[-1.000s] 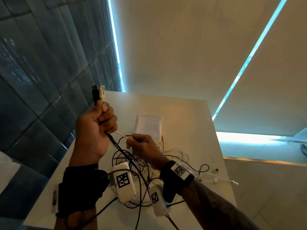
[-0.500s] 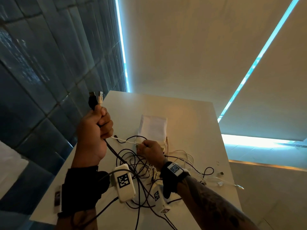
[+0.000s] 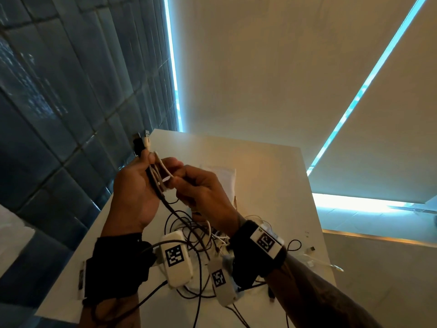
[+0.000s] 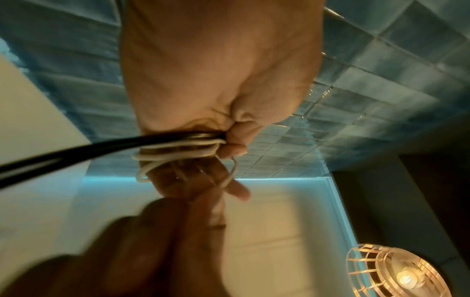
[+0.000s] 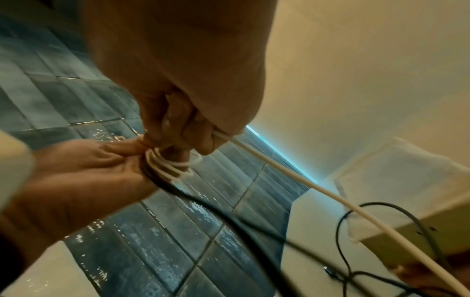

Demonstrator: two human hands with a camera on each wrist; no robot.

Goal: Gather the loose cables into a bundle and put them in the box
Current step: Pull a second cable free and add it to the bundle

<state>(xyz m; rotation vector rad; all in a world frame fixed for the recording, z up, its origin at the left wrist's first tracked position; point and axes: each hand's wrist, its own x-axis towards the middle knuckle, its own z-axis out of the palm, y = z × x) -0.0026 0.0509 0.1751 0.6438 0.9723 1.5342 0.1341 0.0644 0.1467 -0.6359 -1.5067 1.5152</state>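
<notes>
Above the white table (image 3: 260,162), a black cable (image 3: 170,207) and loops of a white cable (image 3: 163,171) are gripped in the left hand (image 3: 137,190), with two USB plugs (image 3: 142,140) standing up out of the fist. The white cable is pinched by the right hand (image 3: 201,188) just beside the left, fingertips touching the loops. The remaining loose cables (image 3: 196,237) are left tangled on the table below both wrists. The box (image 3: 220,176) is seen behind the right hand.

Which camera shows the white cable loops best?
The right wrist view: the white cable loops show sharp and close, against the left hand. The left wrist view blurs them; the head view shows them small.
</notes>
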